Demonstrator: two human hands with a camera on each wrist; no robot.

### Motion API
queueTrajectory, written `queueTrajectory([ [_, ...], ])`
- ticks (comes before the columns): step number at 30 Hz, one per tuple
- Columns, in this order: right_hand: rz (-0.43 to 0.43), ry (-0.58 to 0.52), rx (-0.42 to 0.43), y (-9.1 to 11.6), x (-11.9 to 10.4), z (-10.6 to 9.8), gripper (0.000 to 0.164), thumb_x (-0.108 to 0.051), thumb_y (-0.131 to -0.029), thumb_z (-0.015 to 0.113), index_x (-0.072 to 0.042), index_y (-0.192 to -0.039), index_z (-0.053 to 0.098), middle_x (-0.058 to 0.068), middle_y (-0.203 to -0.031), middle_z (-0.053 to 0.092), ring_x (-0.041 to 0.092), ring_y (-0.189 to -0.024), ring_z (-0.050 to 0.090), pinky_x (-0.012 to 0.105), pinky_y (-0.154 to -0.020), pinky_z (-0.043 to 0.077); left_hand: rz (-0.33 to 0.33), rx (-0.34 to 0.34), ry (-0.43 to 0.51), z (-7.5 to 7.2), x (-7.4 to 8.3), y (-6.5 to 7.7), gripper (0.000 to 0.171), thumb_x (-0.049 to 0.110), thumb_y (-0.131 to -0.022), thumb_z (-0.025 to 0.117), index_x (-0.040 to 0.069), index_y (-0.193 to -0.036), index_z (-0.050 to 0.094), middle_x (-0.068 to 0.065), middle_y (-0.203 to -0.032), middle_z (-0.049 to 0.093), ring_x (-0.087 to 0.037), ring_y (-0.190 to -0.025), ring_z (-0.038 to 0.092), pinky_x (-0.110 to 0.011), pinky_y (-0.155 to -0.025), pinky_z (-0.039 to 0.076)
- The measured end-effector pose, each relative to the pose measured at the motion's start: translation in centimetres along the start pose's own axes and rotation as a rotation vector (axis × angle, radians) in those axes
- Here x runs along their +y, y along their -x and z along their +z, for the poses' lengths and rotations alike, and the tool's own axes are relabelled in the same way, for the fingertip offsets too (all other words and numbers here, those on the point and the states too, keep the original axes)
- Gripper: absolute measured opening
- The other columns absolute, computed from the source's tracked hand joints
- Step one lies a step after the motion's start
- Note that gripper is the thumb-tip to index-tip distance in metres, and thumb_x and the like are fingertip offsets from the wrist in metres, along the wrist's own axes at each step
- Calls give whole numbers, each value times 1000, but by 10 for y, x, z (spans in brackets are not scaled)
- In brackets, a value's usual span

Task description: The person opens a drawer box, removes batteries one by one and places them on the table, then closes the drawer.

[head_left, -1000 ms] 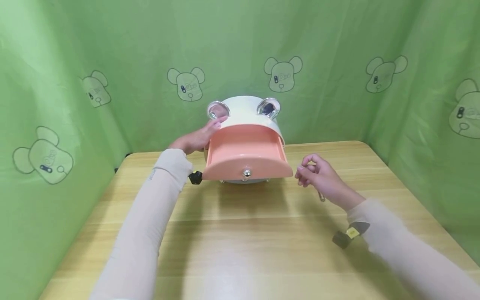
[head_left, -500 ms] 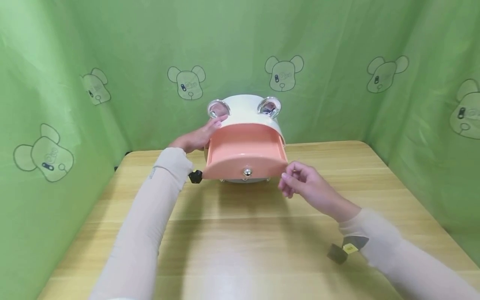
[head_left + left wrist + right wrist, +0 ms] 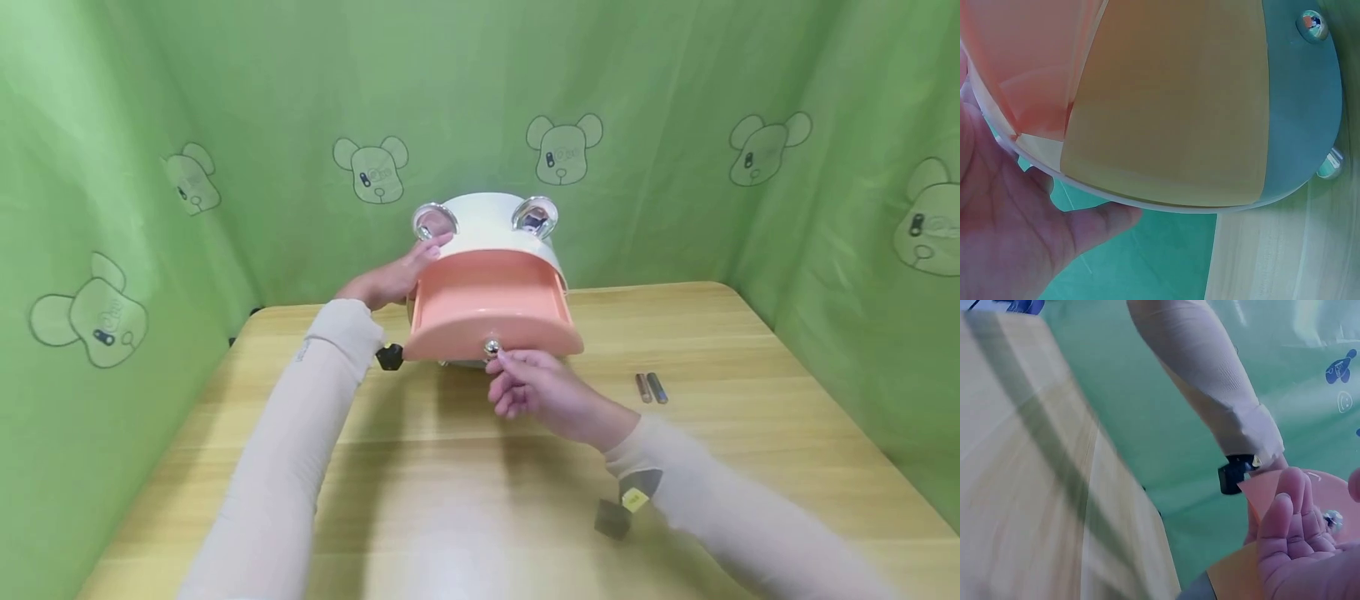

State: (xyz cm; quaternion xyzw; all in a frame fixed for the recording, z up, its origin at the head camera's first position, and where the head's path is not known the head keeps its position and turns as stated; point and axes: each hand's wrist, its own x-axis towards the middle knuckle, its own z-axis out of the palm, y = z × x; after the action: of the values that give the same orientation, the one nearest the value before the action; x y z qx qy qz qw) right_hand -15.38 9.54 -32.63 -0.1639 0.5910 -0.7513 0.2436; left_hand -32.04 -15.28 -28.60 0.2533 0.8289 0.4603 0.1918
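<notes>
A rounded white storage box (image 3: 486, 215) with two silver ears stands at the back of the table, its pink drawer (image 3: 491, 329) pulled out toward the front. My left hand (image 3: 393, 277) rests along the box's left side, one digit reaching over the white shell beside the left ear. In the left wrist view, the left palm (image 3: 1013, 219) lies against the rim with a straight finger along it. My right hand (image 3: 543, 390) is at the drawer's silver knob (image 3: 491, 347), thumb tip right beside it. The right wrist view shows the knob (image 3: 1333, 520) beyond the loosely bent fingers (image 3: 1275, 519).
Two small slim cylinders, one reddish brown (image 3: 642, 388) and one dark (image 3: 657, 388), lie on the wooden table (image 3: 450, 500) to the right of the box. A green curtain (image 3: 465, 92) with bear-head drawings surrounds the table at the back and sides.
My right hand has moved left from beyond the drawer's right corner to the knob, uncovering the two cylinders. The left hand, box and drawer stay where they were.
</notes>
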Motion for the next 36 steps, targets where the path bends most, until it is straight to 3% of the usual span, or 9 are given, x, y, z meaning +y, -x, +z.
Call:
queueTrajectory([
  [4,27,-97,4,-9,5,5,27,-23,-106,37,-4,-101,55,4,-75,62,12,-63,58,20,-60,50,-3,-5,1,1,-3,-2,55,54,-103,20,41,-154,7,-3,-162,-6,-37,-132,39,-58,-99,42],
  [12,18,-177,42,-18,8,8,36,-26,-107,32,-3,-96,58,3,-73,61,11,-61,56,20,-57,48,-5,-3,-3,-3,-2,-3,56,55,-102,20,40,-155,7,-4,-162,-6,-39,-132,39,-59,-99,41],
  [25,-4,-200,72,-33,1,7,37,-27,-107,32,-2,-95,57,3,-72,60,11,-61,55,20,-58,48,-26,5,-24,-11,0,0,56,58,-101,20,44,-153,7,-2,-162,-7,-39,-133,36,-61,-97,42],
  [36,-14,-240,127,-45,2,-4,35,-27,-107,33,-1,-95,54,3,-72,58,10,-62,54,19,-56,46,-27,-22,-15,-1,-6,-2,56,59,-101,19,45,-153,5,-8,-161,3,-40,-134,37,-59,-97,42],
])
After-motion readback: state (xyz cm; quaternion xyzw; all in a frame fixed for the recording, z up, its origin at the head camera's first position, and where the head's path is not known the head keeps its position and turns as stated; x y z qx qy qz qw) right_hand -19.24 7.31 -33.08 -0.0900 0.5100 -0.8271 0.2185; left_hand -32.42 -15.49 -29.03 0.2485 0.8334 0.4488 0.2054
